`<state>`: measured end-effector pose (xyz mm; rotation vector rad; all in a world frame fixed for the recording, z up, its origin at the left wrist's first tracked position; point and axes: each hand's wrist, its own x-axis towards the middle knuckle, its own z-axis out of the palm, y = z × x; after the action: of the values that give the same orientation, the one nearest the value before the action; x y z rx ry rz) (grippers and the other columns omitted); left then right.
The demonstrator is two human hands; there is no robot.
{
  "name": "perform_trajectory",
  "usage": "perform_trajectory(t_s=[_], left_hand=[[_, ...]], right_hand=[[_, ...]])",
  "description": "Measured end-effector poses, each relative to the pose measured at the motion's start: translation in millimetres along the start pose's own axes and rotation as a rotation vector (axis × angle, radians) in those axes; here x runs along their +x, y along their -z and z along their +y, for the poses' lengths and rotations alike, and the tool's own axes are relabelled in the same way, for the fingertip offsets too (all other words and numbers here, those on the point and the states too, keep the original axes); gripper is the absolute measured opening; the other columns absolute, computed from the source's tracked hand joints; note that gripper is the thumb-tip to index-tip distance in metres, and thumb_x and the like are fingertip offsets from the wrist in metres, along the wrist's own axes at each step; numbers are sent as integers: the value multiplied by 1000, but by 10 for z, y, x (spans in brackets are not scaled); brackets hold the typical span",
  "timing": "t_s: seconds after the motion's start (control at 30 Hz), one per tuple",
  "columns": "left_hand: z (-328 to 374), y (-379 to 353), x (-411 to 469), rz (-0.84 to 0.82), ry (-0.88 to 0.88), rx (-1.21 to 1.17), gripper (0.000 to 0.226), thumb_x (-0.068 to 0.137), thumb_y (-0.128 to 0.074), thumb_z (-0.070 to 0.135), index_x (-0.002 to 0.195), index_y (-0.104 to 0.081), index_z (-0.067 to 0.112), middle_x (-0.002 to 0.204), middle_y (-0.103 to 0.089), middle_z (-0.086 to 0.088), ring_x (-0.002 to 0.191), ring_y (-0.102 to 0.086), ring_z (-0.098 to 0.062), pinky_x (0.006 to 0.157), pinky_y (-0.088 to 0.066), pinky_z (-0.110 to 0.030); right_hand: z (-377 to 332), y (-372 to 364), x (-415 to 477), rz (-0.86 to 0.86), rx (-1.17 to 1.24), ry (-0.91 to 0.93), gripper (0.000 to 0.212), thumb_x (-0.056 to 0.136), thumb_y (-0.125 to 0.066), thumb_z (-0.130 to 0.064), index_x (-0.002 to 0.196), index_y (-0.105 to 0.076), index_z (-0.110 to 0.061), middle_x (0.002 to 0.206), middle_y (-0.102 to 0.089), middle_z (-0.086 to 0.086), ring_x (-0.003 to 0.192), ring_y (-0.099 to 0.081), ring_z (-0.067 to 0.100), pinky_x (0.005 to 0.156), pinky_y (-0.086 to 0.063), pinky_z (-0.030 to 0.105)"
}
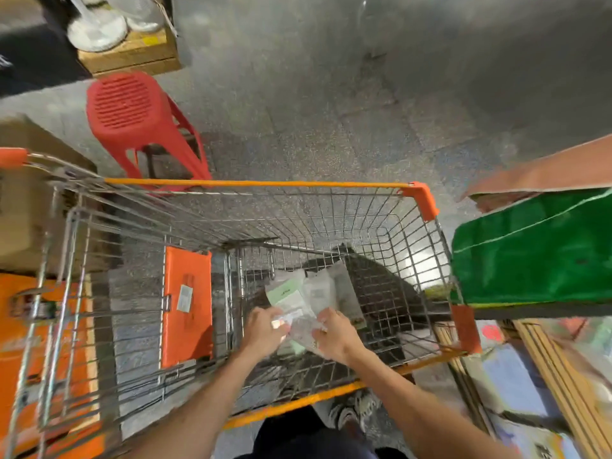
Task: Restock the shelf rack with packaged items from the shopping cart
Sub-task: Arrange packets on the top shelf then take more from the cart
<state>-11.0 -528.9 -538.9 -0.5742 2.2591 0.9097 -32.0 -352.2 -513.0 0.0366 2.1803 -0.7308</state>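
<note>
Head view: left grip (263, 332) and right grip (334, 339) both pinch a bundle of plastic packets (298, 301) low inside the shopping cart (258, 183). Packet print blurred, unreadable. White sticker (184, 298) on orange flap (187, 326) left of left grip, unreadable too.
</note>
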Motion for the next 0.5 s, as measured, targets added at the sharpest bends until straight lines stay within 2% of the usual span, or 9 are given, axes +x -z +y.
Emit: perform_trajectory(t_s=[0.13, 0.2, 0.23, 0.3, 0.4, 0.5], left_hand=[[-292, -123, 251, -11, 103, -134, 31, 85, -69, 24, 114, -60, 24, 124, -55, -6, 98, -55, -15, 74, -39, -16], [-356, -185, 367, 19, 143, -150, 27, 89, -64, 25, 115, -57, 22, 121, -56, 0, 89, -54, -12, 63, -35, -14], [-378, -216, 432, 29, 174, -128, 29, 90, -62, 28, 118, -56, 22, 120, -56, -1, 85, -52, -11, 62, -35, -17], [-415, -283, 489, 21, 205, -68, 32, 89, -61, 34, 119, -53, 24, 121, -56, -3, 87, -51, -15, 68, -38, -24], [-470, -396, 565, -26, 216, -5, 30, 88, -59, 45, 111, -51, 28, 120, -58, -2, 108, -54, -26, 86, -44, -35], [-521, -459, 660, -47, 207, 15, 32, 87, -60, 47, 109, -53, 25, 120, -61, -4, 112, -54, -29, 94, -47, -43]], right_hand=[[37, -263, 248, -52, -82, -96, 36, 96, -52, -24, 125, -43, -5, 129, -51, 13, 117, -52, 28, 86, -40, 28], [73, -351, 354, -60, -83, -160, 36, 95, -53, -22, 124, -42, -3, 128, -50, 15, 116, -51, 30, 87, -41, 29], [91, -387, 426, -62, -80, -201, 36, 95, -53, -21, 124, -42, -3, 128, -51, 15, 116, -52, 31, 88, -41, 30], [104, -436, 523, -57, -88, -270, 35, 95, -51, -20, 124, -43, -3, 128, -52, 16, 116, -53, 32, 88, -42, 30], [116, -503, 667, -51, -137, -307, 34, 96, -49, -23, 125, -43, -4, 127, -56, 16, 116, -55, 32, 89, -45, 33], [143, -562, 772, -20, -171, -345, 33, 98, -45, -20, 127, -43, -5, 125, -59, 15, 114, -58, 33, 89, -46, 36]])
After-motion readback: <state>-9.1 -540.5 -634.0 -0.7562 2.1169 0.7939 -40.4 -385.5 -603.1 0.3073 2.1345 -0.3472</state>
